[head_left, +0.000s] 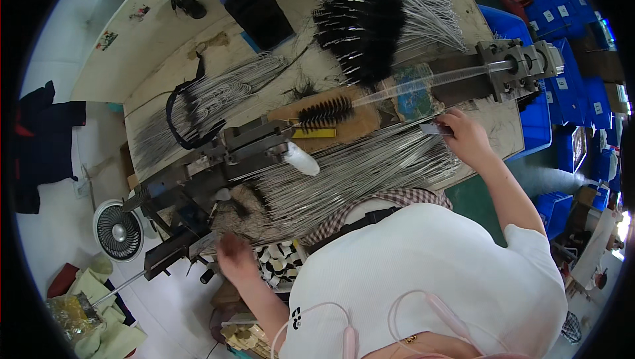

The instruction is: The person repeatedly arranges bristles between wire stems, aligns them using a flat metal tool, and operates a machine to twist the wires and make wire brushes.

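A black twisted-wire brush (pixel 325 113) lies across the middle of the bench, between the metal jaws (pixel 258 135) on the left and the clamp block (pixel 519 68) on the right. From its right end a clear coiled length (pixel 423 84) runs to that clamp block. My right hand (pixel 466 137) pinches a small flat grey plate (pixel 434 129) above the right ends of a pile of wires (pixel 357 164). My left hand (pixel 237 258) is smeared by motion beside the lower left end of the machine (pixel 173 251); whether it holds anything is hidden.
Finished black brushes (pixel 364 18) with wire stems lie at the back. Looped wires (pixel 218 91) with a black strap (pixel 173 111) lie at the left. Blue bins (pixel 536 117) stand past the right edge. A fan (pixel 118 231) stands at lower left, near a box of black-and-white pieces (pixel 278 263).
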The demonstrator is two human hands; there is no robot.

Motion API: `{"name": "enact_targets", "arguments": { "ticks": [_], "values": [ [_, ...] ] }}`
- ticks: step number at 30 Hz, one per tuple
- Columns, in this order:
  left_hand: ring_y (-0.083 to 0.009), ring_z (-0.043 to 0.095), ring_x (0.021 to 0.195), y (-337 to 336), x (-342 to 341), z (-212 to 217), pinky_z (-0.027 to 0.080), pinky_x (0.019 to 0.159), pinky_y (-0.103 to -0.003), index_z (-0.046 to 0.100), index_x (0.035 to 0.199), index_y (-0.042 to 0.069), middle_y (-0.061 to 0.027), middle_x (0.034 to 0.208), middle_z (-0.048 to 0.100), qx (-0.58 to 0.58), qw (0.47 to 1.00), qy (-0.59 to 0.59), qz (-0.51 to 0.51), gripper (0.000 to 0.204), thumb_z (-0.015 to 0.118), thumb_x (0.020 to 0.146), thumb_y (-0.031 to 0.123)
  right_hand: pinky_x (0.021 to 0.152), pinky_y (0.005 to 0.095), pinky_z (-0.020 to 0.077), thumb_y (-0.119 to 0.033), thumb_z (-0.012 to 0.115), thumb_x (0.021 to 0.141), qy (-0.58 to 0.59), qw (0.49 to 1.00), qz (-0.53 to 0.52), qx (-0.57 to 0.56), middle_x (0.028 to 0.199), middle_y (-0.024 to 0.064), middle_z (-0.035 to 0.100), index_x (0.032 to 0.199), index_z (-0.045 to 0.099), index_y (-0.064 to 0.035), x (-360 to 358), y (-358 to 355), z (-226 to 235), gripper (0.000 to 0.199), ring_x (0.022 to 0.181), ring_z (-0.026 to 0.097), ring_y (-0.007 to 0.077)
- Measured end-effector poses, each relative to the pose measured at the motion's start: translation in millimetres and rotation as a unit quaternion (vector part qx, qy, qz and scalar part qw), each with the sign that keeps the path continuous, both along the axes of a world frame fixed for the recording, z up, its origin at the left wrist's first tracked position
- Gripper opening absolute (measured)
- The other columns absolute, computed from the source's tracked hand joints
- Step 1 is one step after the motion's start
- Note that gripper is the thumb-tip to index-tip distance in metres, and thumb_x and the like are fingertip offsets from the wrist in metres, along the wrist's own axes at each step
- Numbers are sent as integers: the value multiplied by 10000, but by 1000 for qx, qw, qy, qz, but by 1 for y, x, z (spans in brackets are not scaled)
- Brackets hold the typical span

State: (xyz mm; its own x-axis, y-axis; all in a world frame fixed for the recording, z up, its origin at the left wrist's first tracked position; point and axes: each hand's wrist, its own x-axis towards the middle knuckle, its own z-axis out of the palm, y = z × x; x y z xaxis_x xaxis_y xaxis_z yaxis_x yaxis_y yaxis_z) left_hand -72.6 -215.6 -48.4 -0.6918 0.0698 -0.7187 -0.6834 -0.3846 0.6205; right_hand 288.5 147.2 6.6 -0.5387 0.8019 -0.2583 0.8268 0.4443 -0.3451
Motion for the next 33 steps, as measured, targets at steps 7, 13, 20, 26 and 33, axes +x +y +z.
{"name": "enact_targets", "arguments": {
  "ticks": [7, 13, 20, 26, 33],
  "values": [
    [-176, 521, 788, -33, -18, 6, 419, 698, -269, 507, 974, 49, -53, 835, 557, -26, 982, 98, 162, 239, 472, 922, 279, 681, 400, 471, -111, 589, 730, -23, 999, 33, 11, 892, 61, 548, 883, 587, -87, -20, 6, -6, 154, 841, 579, 281],
    [-143, 349, 523, -86, -58, 2, 341, 474, -272, 402, 780, 77, -26, 615, 418, -182, 954, 138, 196, 294, 422, 943, 321, 682, 398, 470, -117, 618, 708, -94, 993, 66, 12, 872, 70, 557, 856, 569, -76, -9, 11, -11, 161, 825, 582, 277],
    [-141, 496, 753, -43, -12, -19, 422, 683, -261, 498, 875, 82, -38, 812, 520, -149, 962, 178, 141, 279, 486, 913, 359, 557, 292, 419, -148, 591, 804, 268, 949, -129, -107, 810, 59, 535, 876, 538, -58, 17, 22, -6, 127, 655, 539, 172],
    [-186, 483, 998, 134, 68, 49, 393, 814, -311, 412, 1238, 69, -82, 1129, 478, 30, 875, 252, -412, 440, 540, 844, 217, 453, 159, 229, -241, 447, 941, 726, 645, -76, -227, 725, -21, 386, 943, 499, -58, -5, 37, 113, 190, 523, 273, 32],
    [-135, 549, 726, 177, 98, 61, 430, 655, -252, 603, 951, 17, -64, 780, 585, -6, 633, 330, -700, 223, 576, 865, 221, 534, 195, 376, -315, 287, 977, 733, 653, 81, -171, 944, 99, 548, 1017, 499, -27, -74, 5, 166, 360, 589, 489, 117]
  ]
}}
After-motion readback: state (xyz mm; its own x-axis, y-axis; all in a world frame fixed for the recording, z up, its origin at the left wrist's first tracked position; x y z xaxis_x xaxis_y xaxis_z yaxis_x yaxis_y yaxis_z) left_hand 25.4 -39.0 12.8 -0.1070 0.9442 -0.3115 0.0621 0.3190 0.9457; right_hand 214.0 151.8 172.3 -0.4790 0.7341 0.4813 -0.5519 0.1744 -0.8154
